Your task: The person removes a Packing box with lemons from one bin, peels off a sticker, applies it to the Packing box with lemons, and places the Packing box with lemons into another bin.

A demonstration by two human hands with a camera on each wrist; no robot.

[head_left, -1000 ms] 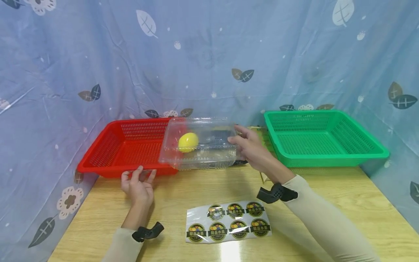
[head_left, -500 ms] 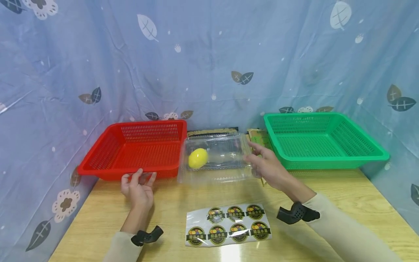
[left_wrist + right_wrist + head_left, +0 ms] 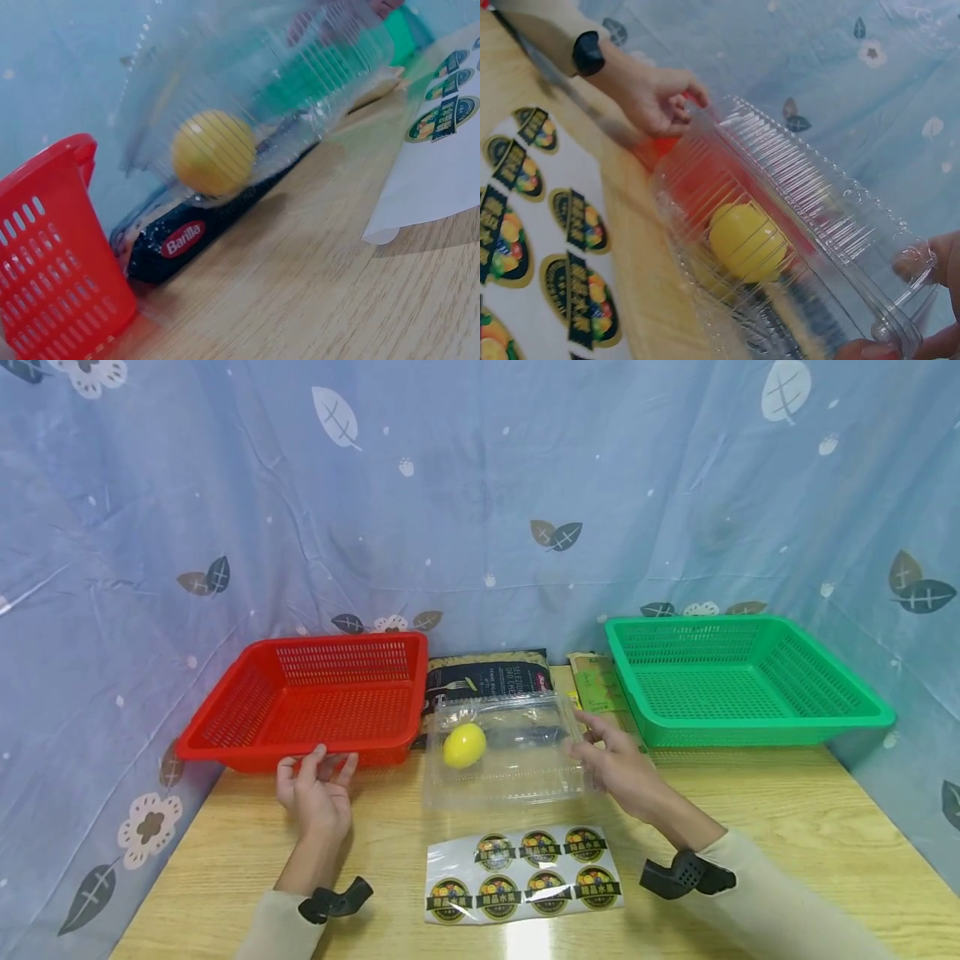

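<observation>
The clear plastic clamshell box [image 3: 504, 750] sits on the tabletop [image 3: 787, 827] in front of me, between the red basket [image 3: 315, 702] and the green basket [image 3: 738, 681], its far edge resting on a dark Barilla pasta packet [image 3: 486, 675] that lies flat behind it. Inside the box, toward its left end, lies a yellow lemon [image 3: 463, 745]; from my left wrist it shows as a round yellow shape behind the ribbed wall, with the packet [image 3: 176, 240] just under it. My right hand [image 3: 613, 760] grasps the box at its right end: in the right wrist view my fingertips [image 3: 919, 262] pinch the rim of the lid at that corner. My left hand [image 3: 315, 787] is released and holds nothing; its fingers are straight and loosely spread, their tips touching the front rim of the red basket, well apart from the box. Nearer to me than the box, a sheet of round fruit stickers [image 3: 523, 871] lies flat on the wood, eight of them in two rows. Behind the green basket's left corner lies a flat green and yellow packet [image 3: 596, 685]. A blue cloth with leaf prints [image 3: 480, 485] hangs all around the back and sides.
</observation>
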